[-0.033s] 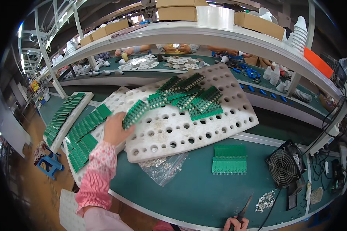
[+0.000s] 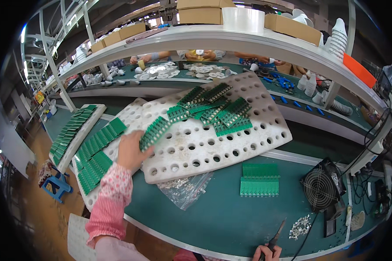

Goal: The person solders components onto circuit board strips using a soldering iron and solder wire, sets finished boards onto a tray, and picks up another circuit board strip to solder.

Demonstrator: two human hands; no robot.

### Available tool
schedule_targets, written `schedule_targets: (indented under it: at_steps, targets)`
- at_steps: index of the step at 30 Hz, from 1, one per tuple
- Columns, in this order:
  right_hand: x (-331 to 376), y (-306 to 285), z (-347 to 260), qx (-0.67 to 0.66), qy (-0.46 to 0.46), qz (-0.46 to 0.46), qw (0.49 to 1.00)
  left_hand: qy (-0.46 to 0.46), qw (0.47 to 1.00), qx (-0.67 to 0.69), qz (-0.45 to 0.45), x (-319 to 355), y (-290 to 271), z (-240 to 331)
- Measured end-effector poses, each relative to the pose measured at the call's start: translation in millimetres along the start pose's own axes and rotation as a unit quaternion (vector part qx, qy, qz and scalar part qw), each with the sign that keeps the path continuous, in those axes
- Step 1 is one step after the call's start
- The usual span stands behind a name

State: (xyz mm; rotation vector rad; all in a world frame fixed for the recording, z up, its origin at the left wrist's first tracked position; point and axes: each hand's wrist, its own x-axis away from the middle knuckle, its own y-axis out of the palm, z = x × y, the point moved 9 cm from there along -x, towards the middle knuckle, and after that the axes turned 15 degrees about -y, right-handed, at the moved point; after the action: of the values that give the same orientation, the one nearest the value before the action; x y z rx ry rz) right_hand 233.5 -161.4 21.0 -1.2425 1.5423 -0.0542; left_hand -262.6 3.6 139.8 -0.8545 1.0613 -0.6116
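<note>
My left hand [image 2: 133, 150] is closed on the lower left end of a green circuit board panel [image 2: 156, 132]; thumb and fingers pinch its edge. The panel is tilted over the left part of a white foam board [image 2: 222, 145] full of round holes. More green panels [image 2: 233, 114] lie in a loose pile toward that board's far side. At the lower edge, my right hand [image 2: 267, 252] is wrapped round a soldering iron [image 2: 275, 237], its tip pointing up. Two green panels [image 2: 260, 188] lie on the green bench mat, beyond the iron.
Small components [image 2: 299, 227] are heaped beside a black fan [image 2: 320, 187]. A clear plastic bag [image 2: 185, 191] of small parts lies partly under the foam. Further panels [image 2: 91, 172] rest on foam at left. A shelf [image 2: 196, 39] crosses above; co-workers' hands [image 2: 209, 55] show behind it.
My left hand and its circuit board panel have shifted slightly to the right. My right hand stays in place with the soldering iron.
</note>
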Motion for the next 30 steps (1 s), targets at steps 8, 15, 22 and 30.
schedule_targets:
  at_steps: [8, 15, 22, 30]
  targets:
    - [-2, -4, 4, -0.005, -0.003, 0.039, 0.999, 0.152, 0.976, 0.13, -0.088, 110, -11, 105]
    - [-11, 3, 5, -0.055, 0.012, 0.056, 0.997, 0.241, 0.914, 0.209, -0.252, 162, 4, 172]
    - [-5, -12, 11, -0.027, 0.006, 0.052, 0.998, 0.05, 0.983, 0.149, -0.094, 39, 52, 134]
    - [-5, -6, 9, -0.037, -0.004, 0.028, 0.999, 0.225, 0.956, 0.172, -0.079, 93, 78, 229]
